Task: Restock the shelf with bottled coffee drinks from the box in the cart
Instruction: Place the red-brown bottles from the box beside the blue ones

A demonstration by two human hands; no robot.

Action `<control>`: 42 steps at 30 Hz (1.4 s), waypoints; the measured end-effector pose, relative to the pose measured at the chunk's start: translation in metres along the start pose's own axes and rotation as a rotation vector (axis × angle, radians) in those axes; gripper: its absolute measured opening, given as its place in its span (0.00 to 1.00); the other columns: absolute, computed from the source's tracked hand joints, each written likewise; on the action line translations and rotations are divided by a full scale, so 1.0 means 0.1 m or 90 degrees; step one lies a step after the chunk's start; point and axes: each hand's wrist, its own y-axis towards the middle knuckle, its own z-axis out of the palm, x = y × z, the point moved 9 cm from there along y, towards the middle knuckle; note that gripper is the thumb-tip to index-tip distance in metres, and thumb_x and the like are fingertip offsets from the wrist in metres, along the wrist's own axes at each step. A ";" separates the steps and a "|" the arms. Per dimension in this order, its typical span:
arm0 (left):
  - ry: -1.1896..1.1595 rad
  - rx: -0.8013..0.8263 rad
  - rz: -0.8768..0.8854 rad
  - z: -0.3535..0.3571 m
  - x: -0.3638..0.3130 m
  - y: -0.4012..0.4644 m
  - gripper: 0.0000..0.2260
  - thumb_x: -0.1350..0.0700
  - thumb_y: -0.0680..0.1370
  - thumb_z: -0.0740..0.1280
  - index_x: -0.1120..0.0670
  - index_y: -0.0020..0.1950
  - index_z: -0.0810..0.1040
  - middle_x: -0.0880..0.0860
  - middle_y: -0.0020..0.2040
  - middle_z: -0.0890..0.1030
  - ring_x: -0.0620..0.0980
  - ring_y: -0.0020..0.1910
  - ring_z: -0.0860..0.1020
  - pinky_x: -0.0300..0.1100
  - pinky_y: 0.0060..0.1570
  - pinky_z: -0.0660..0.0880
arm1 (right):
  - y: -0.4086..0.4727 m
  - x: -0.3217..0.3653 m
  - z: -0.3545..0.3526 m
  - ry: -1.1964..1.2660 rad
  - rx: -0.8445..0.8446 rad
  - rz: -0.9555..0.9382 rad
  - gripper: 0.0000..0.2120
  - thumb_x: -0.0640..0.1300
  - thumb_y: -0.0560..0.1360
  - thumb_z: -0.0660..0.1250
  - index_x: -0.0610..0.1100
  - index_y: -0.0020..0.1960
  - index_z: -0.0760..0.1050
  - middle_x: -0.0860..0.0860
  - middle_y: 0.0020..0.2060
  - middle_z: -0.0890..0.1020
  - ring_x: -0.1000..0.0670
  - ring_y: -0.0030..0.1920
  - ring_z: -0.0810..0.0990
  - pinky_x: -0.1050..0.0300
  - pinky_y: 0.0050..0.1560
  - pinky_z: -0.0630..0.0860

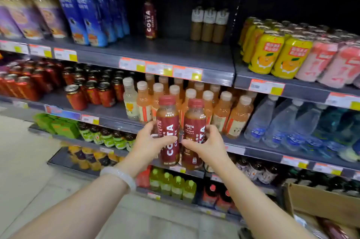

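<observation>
- A dim supermarket aisle: grey metal shelving [155, 52] crowded with drinks, the head camera looking forward and down at 2 bare forearms.
- The left hand [150, 141] curls its fingers and thumb around 1 maroon-labelled plastic bottle of coffee drink with a red cap [168, 131]; a pale bangle [118, 177] circles that wrist.
- The right hand [204, 144] grips a 2nd matching maroon-labelled coffee bottle [194, 133] the same way.
- Both bottles stand upright, long axes vertical, just beside each other and possibly touching, held in the air in front of rows of orange juice bottles with beige caps [220, 110].
- The relation that matters: the open stretch of shelf lies toward 12 o'clock, above the hands, where 1 lone maroon coffee bottle [150, 20] stands near the back.
- Judged from this, the bottles need lifting clear of the price-tag rail [161, 68], then pushing inward; the left hand sits slightly nearer that lone bottle.
- At 4 o'clock, a brown cardboard box [319, 205] with its flap open shows at the frame's edge, its contents blurred.
</observation>
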 end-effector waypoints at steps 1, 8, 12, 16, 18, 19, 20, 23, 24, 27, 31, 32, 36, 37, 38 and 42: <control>-0.002 -0.012 0.006 -0.15 -0.06 0.03 0.22 0.64 0.68 0.75 0.52 0.59 0.74 0.46 0.45 0.80 0.40 0.41 0.77 0.34 0.37 0.73 | 0.04 0.13 0.09 0.020 0.007 -0.013 0.30 0.51 0.62 0.79 0.51 0.56 0.65 0.61 0.43 0.75 0.58 0.47 0.78 0.58 0.47 0.77; -0.021 -0.109 0.090 -0.98 -0.61 0.37 0.20 0.63 0.67 0.75 0.52 0.55 0.75 0.49 0.48 0.81 0.47 0.46 0.79 0.39 0.43 0.74 | 0.43 1.08 0.48 0.094 0.043 -0.105 0.32 0.48 0.61 0.80 0.46 0.59 0.68 0.51 0.50 0.80 0.55 0.49 0.80 0.52 0.53 0.79; -0.035 -0.117 0.148 -1.10 -1.06 0.65 0.17 0.64 0.67 0.75 0.51 0.52 0.77 0.50 0.47 0.82 0.48 0.46 0.80 0.40 0.44 0.75 | 0.71 1.64 0.43 0.127 0.043 -0.176 0.29 0.45 0.62 0.79 0.49 0.56 0.67 0.52 0.50 0.80 0.56 0.49 0.80 0.55 0.52 0.78; -0.044 -0.125 0.199 -1.13 -1.50 1.02 0.19 0.63 0.67 0.76 0.51 0.55 0.76 0.50 0.48 0.81 0.49 0.47 0.80 0.43 0.47 0.76 | 1.10 2.10 0.30 0.119 0.016 -0.253 0.28 0.46 0.63 0.79 0.49 0.55 0.66 0.55 0.47 0.79 0.60 0.46 0.78 0.63 0.45 0.76; -0.047 -0.117 0.213 -1.12 -1.68 1.23 0.18 0.62 0.67 0.75 0.49 0.53 0.76 0.49 0.49 0.81 0.48 0.47 0.80 0.45 0.47 0.77 | 1.33 2.25 0.22 0.115 0.003 -0.271 0.29 0.46 0.63 0.79 0.50 0.55 0.65 0.56 0.47 0.77 0.60 0.47 0.78 0.61 0.47 0.76; -0.042 -0.116 0.216 -1.11 -1.74 1.34 0.18 0.62 0.68 0.75 0.48 0.52 0.75 0.48 0.49 0.81 0.48 0.47 0.80 0.45 0.46 0.77 | 1.46 2.31 0.19 0.113 -0.001 -0.274 0.29 0.46 0.63 0.79 0.50 0.55 0.64 0.56 0.47 0.77 0.59 0.47 0.77 0.60 0.48 0.76; -0.035 -0.119 0.217 -1.11 -1.78 1.45 0.18 0.61 0.68 0.75 0.48 0.52 0.75 0.48 0.49 0.80 0.48 0.47 0.80 0.45 0.46 0.77 | 1.59 2.35 0.16 0.107 -0.007 -0.274 0.29 0.46 0.63 0.79 0.50 0.55 0.64 0.56 0.47 0.77 0.59 0.47 0.77 0.58 0.49 0.76; -0.033 -0.144 0.218 -1.15 -1.86 1.77 0.18 0.61 0.67 0.76 0.51 0.54 0.76 0.50 0.49 0.82 0.50 0.48 0.80 0.47 0.49 0.77 | 2.03 2.39 0.11 0.075 -0.036 -0.264 0.30 0.48 0.62 0.79 0.50 0.55 0.64 0.58 0.44 0.76 0.55 0.47 0.78 0.53 0.54 0.76; -0.038 -0.151 0.218 -1.16 -1.88 1.87 0.18 0.62 0.67 0.75 0.52 0.54 0.76 0.51 0.48 0.82 0.50 0.47 0.80 0.45 0.47 0.77 | 2.18 2.40 0.11 0.059 -0.045 -0.261 0.30 0.49 0.62 0.79 0.50 0.54 0.64 0.59 0.43 0.76 0.54 0.48 0.78 0.51 0.55 0.76; -0.053 -0.172 0.228 -1.19 -1.90 2.09 0.18 0.63 0.68 0.74 0.55 0.55 0.76 0.51 0.46 0.81 0.46 0.43 0.79 0.39 0.39 0.74 | 2.57 2.39 0.18 0.013 -0.057 -0.245 0.31 0.51 0.61 0.79 0.51 0.53 0.63 0.56 0.45 0.75 0.49 0.54 0.78 0.43 0.59 0.75; -0.086 -0.205 0.247 -1.27 -1.90 2.30 0.20 0.64 0.68 0.74 0.57 0.59 0.76 0.50 0.46 0.81 0.43 0.42 0.79 0.35 0.39 0.72 | 2.95 2.40 0.35 0.001 -0.059 -0.236 0.32 0.52 0.59 0.80 0.49 0.54 0.64 0.53 0.49 0.77 0.47 0.54 0.79 0.41 0.57 0.76; -0.090 -0.209 0.248 -1.29 -1.90 2.35 0.20 0.64 0.68 0.74 0.57 0.59 0.76 0.49 0.46 0.81 0.43 0.42 0.79 0.35 0.38 0.72 | 3.03 2.42 0.40 0.001 -0.057 -0.232 0.33 0.52 0.59 0.80 0.48 0.56 0.65 0.52 0.51 0.78 0.47 0.54 0.79 0.41 0.56 0.77; -0.090 -0.203 0.258 -1.36 -2.00 2.53 0.20 0.63 0.69 0.74 0.55 0.59 0.75 0.49 0.47 0.81 0.42 0.42 0.79 0.33 0.36 0.72 | 3.28 2.58 0.56 0.014 -0.061 -0.233 0.36 0.52 0.59 0.80 0.45 0.60 0.66 0.51 0.53 0.78 0.48 0.53 0.79 0.43 0.57 0.77; -0.090 -0.200 0.260 -1.38 -2.03 2.59 0.19 0.63 0.69 0.74 0.55 0.58 0.75 0.48 0.46 0.81 0.41 0.42 0.79 0.31 0.34 0.73 | 3.34 2.60 0.58 0.018 -0.071 -0.229 0.36 0.52 0.59 0.80 0.45 0.60 0.66 0.50 0.53 0.78 0.48 0.53 0.79 0.43 0.57 0.77; -0.092 -0.195 0.262 -1.40 -2.07 2.65 0.19 0.64 0.68 0.74 0.54 0.57 0.75 0.47 0.45 0.81 0.41 0.41 0.79 0.30 0.33 0.73 | 3.39 2.62 0.61 0.019 -0.085 -0.226 0.36 0.52 0.59 0.80 0.45 0.59 0.66 0.50 0.53 0.79 0.48 0.53 0.79 0.43 0.57 0.77; -0.097 -0.162 0.265 -1.43 -2.18 2.93 0.21 0.65 0.68 0.74 0.56 0.58 0.74 0.49 0.46 0.82 0.43 0.41 0.80 0.30 0.32 0.75 | 3.55 2.62 0.70 -0.014 -0.140 -0.202 0.36 0.53 0.60 0.79 0.44 0.60 0.65 0.49 0.54 0.79 0.46 0.54 0.80 0.44 0.56 0.76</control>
